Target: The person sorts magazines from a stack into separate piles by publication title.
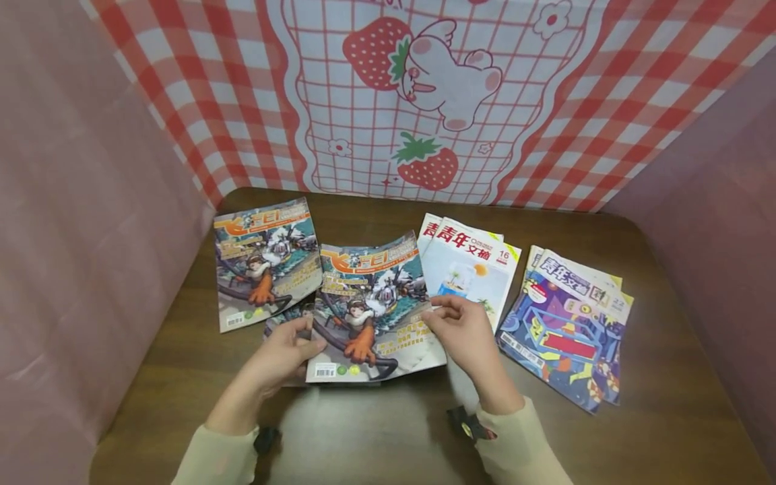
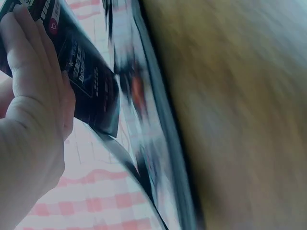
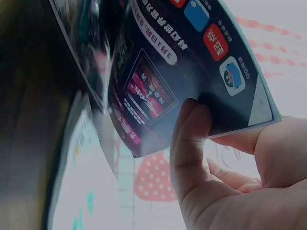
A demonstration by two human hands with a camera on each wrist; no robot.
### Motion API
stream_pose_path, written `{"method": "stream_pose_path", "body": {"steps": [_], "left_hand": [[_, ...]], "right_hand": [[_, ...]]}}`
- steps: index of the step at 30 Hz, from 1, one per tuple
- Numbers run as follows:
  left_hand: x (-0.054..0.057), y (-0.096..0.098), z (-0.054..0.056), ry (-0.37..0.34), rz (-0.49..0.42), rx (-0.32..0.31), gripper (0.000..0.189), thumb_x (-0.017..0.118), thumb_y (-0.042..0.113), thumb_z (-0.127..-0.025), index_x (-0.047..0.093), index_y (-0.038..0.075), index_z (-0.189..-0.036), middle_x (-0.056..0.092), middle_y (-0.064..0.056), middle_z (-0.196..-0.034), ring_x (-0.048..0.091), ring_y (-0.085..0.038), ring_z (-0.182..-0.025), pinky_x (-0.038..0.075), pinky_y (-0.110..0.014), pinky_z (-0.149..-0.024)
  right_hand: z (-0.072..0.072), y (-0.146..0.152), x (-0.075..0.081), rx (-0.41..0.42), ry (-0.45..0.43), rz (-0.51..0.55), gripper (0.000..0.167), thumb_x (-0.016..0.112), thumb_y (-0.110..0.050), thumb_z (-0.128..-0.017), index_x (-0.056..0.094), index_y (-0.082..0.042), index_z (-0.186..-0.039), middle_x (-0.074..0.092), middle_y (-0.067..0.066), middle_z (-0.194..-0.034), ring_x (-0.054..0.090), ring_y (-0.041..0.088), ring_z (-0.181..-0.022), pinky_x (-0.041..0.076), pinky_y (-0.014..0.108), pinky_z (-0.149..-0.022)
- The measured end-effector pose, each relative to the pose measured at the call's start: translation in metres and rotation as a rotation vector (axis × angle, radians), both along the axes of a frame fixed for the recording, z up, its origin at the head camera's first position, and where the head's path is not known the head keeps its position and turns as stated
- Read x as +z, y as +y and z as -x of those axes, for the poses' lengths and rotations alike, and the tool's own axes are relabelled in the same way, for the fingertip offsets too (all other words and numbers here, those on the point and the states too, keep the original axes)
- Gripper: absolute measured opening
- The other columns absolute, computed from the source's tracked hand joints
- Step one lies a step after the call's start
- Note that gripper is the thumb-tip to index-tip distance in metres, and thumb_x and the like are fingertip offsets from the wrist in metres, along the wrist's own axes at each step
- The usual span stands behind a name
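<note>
Both hands hold one comic-style magazine (image 1: 372, 303) with an orange title, its front cover facing up in the head view. My left hand (image 1: 275, 357) pinches its lower left edge, and my right hand (image 1: 465, 333) pinches the right edge. From below, both wrist views show its dark back cover (image 3: 153, 81), slightly bent, with fingers (image 2: 29, 52) against it. Under the held magazine, mostly hidden, another magazine (image 1: 280, 326) lies on the table. A matching copy (image 1: 261, 252) rests just to the left.
Right of the held magazine lie two overlapping white magazines (image 1: 497, 276) with red titles. Farther right is an overlapping pair of purple-blue magazines (image 1: 560, 330). The brown table (image 1: 667, 417) meets a red checked cloth (image 1: 230, 135) at the back, with pink cloth (image 1: 73, 202) at the sides.
</note>
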State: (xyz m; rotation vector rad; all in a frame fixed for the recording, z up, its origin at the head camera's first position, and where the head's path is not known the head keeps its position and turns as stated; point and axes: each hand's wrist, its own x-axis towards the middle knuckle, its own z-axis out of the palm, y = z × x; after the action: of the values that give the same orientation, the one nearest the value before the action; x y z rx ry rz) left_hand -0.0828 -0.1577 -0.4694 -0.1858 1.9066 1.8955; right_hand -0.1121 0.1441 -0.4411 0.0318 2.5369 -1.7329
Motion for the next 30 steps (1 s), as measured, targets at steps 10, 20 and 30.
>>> {"method": "stream_pose_path", "body": {"steps": [10,20,30], "left_hand": [[0.016,0.012,0.006,0.075,0.051,0.067,0.028,0.059,-0.007,-0.097,0.047,-0.007,-0.123,0.062,-0.004,-0.067,0.042,-0.009,-0.046,0.038,-0.022,-0.044],[0.022,-0.017,0.007,0.103,0.07,0.108,0.025,0.057,-0.005,-0.099,0.044,-0.006,-0.12,0.052,-0.001,-0.056,0.036,-0.007,-0.042,0.033,-0.023,-0.041],[0.016,-0.056,0.011,0.087,0.147,0.201,0.028,0.057,-0.002,-0.101,0.042,-0.006,-0.124,0.066,-0.005,-0.072,0.055,-0.008,-0.052,0.049,-0.025,-0.048]], "right_hand": [[0.0,0.017,0.009,-0.04,-0.052,-0.044,0.029,0.074,-0.013,-0.093,0.069,0.002,-0.118,0.072,0.009,-0.083,0.063,0.016,-0.069,0.05,0.027,-0.06],[0.032,-0.012,-0.006,0.064,-0.062,-0.058,0.027,0.074,-0.011,-0.092,0.068,0.002,-0.114,0.071,0.006,-0.078,0.061,0.018,-0.066,0.049,0.03,-0.06],[0.067,-0.064,-0.012,0.168,-0.073,-0.098,0.023,0.074,-0.013,-0.093,0.068,0.0,-0.111,0.072,0.005,-0.083,0.065,0.02,-0.075,0.052,0.036,-0.068]]}}
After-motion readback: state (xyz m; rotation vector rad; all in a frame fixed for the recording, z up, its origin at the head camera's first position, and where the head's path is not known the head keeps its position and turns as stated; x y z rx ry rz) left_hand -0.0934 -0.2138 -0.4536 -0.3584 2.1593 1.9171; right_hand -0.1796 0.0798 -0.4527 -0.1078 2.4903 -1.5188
